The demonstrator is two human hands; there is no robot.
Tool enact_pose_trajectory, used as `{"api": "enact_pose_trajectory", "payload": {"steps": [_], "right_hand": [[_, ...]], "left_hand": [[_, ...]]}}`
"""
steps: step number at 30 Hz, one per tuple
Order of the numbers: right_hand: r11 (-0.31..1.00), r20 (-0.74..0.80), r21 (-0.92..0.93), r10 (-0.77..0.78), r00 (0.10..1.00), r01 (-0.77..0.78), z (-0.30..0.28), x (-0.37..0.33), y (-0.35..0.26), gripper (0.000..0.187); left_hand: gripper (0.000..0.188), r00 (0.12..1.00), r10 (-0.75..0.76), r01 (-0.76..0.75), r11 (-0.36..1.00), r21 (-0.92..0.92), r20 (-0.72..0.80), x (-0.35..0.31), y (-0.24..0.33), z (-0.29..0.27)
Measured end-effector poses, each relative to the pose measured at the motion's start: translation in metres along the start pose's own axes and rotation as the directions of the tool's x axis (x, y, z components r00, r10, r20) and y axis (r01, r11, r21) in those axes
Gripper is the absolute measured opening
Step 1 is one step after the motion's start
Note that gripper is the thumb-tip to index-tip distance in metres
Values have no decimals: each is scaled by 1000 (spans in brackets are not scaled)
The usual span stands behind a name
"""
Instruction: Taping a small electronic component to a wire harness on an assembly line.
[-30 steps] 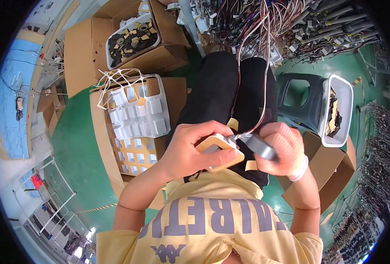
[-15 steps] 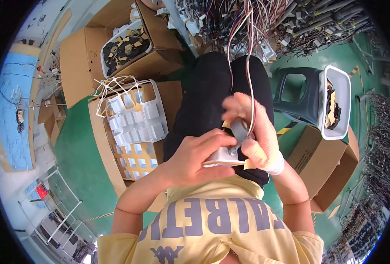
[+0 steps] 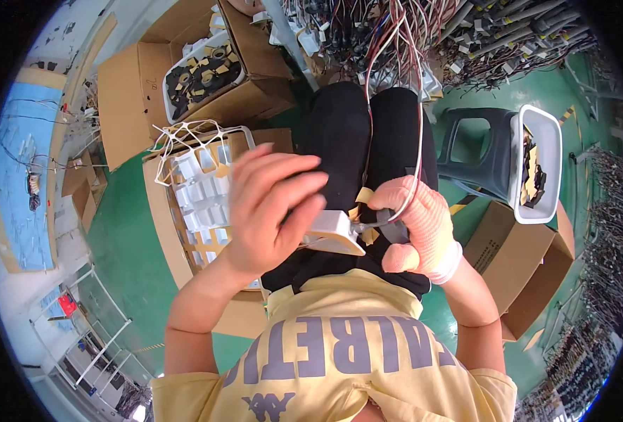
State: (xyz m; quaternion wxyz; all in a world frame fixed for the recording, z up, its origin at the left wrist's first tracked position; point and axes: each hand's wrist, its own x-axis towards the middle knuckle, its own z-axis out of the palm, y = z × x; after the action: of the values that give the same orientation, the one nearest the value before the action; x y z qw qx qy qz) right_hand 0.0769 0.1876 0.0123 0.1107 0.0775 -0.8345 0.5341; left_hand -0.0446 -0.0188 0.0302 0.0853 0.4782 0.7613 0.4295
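A white plastic housing (image 3: 334,226) lies over my lap, with a thin cable (image 3: 418,151) running from its right end and looping up to the wire bundle. My left hand (image 3: 265,214) is lifted at the housing's left, fingers spread and blurred, holding nothing visible. My right hand (image 3: 424,225), in a pale pink glove, curls around the cable close to the housing. A dark grey piece (image 3: 394,232) shows between its fingers; its kind is unclear. Small tan paper pieces (image 3: 365,195) sit around the joint.
At left, a carton holds white molded trays (image 3: 206,204); behind it, an open carton (image 3: 125,98) contains a tub of black pieces. A grey stool (image 3: 477,151) bears a white bin (image 3: 552,165) at right, above an open carton (image 3: 536,281). Hanging wires (image 3: 339,35) crowd the far side.
My left hand has let go of the white housing and moved up and left, its fingers spreading. The housing has shifted left and tilted. My right hand stays near the cable.
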Motion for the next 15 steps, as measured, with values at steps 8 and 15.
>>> {"api": "enact_pose_trajectory", "payload": {"steps": [8, 15], "right_hand": [[984, -43, 124, 133, 990, -127, 1, 1, -6, 53], [978, -32, 42, 208, 978, -207, -5, -2, -14, 63]], "left_hand": [[28, 981, 192, -183, 959, 216, -22, 7, 17, 0], [24, 945, -211, 267, 939, -216, 251, 20, 37, 24]]}}
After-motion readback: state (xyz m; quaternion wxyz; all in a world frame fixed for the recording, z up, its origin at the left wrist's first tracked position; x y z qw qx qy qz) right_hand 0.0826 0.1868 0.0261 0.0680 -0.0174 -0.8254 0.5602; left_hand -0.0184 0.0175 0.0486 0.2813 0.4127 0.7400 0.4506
